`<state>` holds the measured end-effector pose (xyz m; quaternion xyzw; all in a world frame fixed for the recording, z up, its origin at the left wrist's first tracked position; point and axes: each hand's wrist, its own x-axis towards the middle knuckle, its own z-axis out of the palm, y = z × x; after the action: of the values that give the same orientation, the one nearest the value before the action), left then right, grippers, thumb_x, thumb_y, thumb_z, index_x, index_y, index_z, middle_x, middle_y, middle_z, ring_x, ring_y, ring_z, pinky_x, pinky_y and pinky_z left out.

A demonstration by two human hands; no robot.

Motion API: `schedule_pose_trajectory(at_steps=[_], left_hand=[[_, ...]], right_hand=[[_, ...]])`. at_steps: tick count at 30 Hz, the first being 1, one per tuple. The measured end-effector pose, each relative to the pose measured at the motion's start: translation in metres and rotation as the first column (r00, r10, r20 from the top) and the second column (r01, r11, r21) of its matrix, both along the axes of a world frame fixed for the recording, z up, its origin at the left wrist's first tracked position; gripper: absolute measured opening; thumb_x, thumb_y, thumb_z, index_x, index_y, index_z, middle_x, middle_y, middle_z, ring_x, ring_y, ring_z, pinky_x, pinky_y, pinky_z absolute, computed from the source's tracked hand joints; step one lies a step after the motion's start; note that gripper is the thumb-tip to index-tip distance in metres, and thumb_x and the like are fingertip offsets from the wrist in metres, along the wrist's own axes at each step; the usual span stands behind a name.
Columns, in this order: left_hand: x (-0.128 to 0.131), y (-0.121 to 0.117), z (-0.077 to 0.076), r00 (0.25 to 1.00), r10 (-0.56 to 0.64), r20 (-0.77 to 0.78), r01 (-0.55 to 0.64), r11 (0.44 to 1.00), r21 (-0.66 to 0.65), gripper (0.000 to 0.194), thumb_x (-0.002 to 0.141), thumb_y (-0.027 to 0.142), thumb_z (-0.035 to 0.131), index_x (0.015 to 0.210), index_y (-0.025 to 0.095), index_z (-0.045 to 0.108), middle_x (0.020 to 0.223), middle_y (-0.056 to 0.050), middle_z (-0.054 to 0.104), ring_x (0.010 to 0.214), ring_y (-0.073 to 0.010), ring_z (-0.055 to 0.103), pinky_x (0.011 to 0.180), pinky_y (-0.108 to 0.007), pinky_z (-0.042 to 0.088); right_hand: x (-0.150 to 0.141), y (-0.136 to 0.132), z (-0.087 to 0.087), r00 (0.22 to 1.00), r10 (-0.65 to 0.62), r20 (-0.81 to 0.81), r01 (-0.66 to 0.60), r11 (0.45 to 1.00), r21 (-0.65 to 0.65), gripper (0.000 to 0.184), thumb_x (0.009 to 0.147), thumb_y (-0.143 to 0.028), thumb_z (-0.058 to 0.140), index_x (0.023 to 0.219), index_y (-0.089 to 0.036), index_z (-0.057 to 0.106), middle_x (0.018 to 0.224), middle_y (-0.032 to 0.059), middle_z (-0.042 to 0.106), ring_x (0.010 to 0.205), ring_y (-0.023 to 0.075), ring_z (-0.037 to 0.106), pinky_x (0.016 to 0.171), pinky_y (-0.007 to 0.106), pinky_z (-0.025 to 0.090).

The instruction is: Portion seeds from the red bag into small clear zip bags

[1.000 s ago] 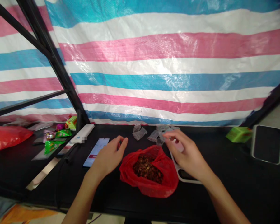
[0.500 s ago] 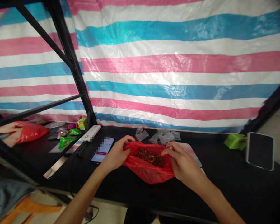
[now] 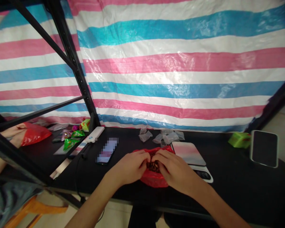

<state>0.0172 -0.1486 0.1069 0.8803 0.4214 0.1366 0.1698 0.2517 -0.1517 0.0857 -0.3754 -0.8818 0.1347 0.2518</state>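
Both the left hand (image 3: 129,167) and the right hand (image 3: 175,169) curl inward, fingers pinching the gathered mouth of a red plastic bag (image 3: 154,180), fingertips almost meeting. Brown chunks (image 3: 153,167) show in the narrow gap between the hands. The bag sits near the front edge of a black counter (image 3: 228,186). Just right of it, a pastel pad (image 3: 186,153) lies partly over a white-framed phone (image 3: 203,174). Clear plastic bags (image 3: 144,134) lie crumpled behind the hands. To the left are a smartphone (image 3: 106,150), its screen blurred, and a white power bank (image 3: 95,134). Far right, a green box (image 3: 239,140) sits beside a black-faced tablet (image 3: 263,148). A pink, white and blue striped tarpaulin (image 3: 180,63) hangs behind.
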Motion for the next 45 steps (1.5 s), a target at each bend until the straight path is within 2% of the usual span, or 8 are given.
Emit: schedule_pose_trajectory(at_steps=[6,15,21,27,33,36,39,45], left_hand=[[-0.008,0.022,-0.035,0.965,0.080,-0.251,-0.080,0.997,0.008,0.065,0.071,0.011,0.059,0.135,0.025,0.056,0.128,-0.012,0.065,0.101,-0.0342,0.072,0.084,-0.043,0.056],[-0.014,0.000,-0.021,0.963,0.100,-0.249,-0.122,0.989,-0.077,0.090,0.072,0.013,0.060,0.157,0.026,0.032,0.157,-0.012,0.045,0.120,-0.0370,0.067,0.101,-0.046,0.053],[-0.030,0.023,-0.054,0.999,-0.007,0.038,0.017,0.962,-0.271,0.102,0.066,0.010,0.066,0.158,0.031,0.029,0.161,-0.009,0.041,0.130,-0.0340,0.060,0.109,-0.043,0.049],[-0.043,0.029,-0.054,0.950,-0.029,0.311,0.141,0.929,-0.343,0.085,0.073,0.014,0.071,0.152,0.029,0.044,0.146,-0.010,0.056,0.134,-0.0300,0.054,0.117,-0.047,0.042],[-0.068,0.033,-0.037,0.877,0.143,0.459,0.034,0.934,-0.356,0.035,0.096,0.028,0.057,0.130,0.026,0.063,0.129,-0.007,0.066,0.116,-0.0225,0.064,0.102,-0.038,0.052],[-0.065,0.055,-0.027,0.826,0.158,0.541,-0.042,0.975,-0.220,0.022,0.097,0.029,0.056,0.115,0.023,0.068,0.119,-0.006,0.070,0.112,-0.0209,0.065,0.100,-0.036,0.051],[-0.045,0.087,-0.028,0.824,0.185,0.536,-0.162,0.983,-0.090,0.022,0.097,0.024,0.053,0.112,0.021,0.068,0.101,-0.005,0.071,0.093,-0.0183,0.067,0.084,-0.032,0.052],[-0.006,0.154,-0.060,0.829,0.062,0.555,0.020,0.990,-0.142,0.021,0.093,0.017,0.053,0.104,0.017,0.071,0.098,-0.007,0.072,0.085,-0.0170,0.066,0.077,-0.030,0.050]], right_hand=[[0.016,0.017,-0.035,0.976,-0.119,0.184,0.131,0.990,-0.055,0.064,0.081,-0.023,0.067,0.144,-0.021,0.056,0.141,0.0134,0.060,0.125,0.0318,0.059,0.110,0.045,0.045],[0.013,0.012,-0.034,0.956,-0.035,0.290,0.101,0.971,-0.215,0.094,0.075,-0.033,0.073,0.160,-0.019,0.035,0.163,0.0153,0.040,0.143,0.0360,0.046,0.119,0.047,0.036],[0.015,0.022,-0.037,0.955,-0.009,0.298,0.115,0.933,-0.341,0.106,0.072,-0.040,0.078,0.162,-0.013,0.029,0.163,0.0192,0.037,0.147,0.0356,0.041,0.121,0.046,0.034],[0.022,0.028,-0.036,0.995,0.054,0.086,-0.020,0.936,-0.353,0.102,0.071,-0.035,0.082,0.160,-0.022,0.033,0.165,0.0141,0.033,0.149,0.0331,0.036,0.122,0.047,0.033],[0.055,0.072,-0.028,0.907,-0.190,-0.377,0.115,0.970,-0.212,0.035,0.099,-0.040,0.057,0.130,-0.027,0.065,0.133,0.0085,0.064,0.110,0.0232,0.065,0.096,0.039,0.054],[0.072,0.114,-0.033,0.916,-0.280,-0.287,0.275,0.960,-0.057,0.026,0.095,-0.031,0.060,0.115,-0.022,0.072,0.115,0.0105,0.072,0.103,0.0268,0.066,0.093,0.044,0.054],[0.079,0.146,-0.041,0.986,-0.168,-0.021,0.169,0.979,0.117,0.042,0.084,-0.010,0.060,0.122,-0.023,0.072,0.125,0.0108,0.070,0.117,0.0305,0.061,0.105,0.051,0.046],[0.081,0.172,-0.041,0.974,-0.123,0.192,0.093,0.983,0.159,0.051,0.081,-0.009,0.066,0.129,-0.026,0.070,0.117,0.0081,0.076,0.113,0.0319,0.064,0.102,0.051,0.050]])
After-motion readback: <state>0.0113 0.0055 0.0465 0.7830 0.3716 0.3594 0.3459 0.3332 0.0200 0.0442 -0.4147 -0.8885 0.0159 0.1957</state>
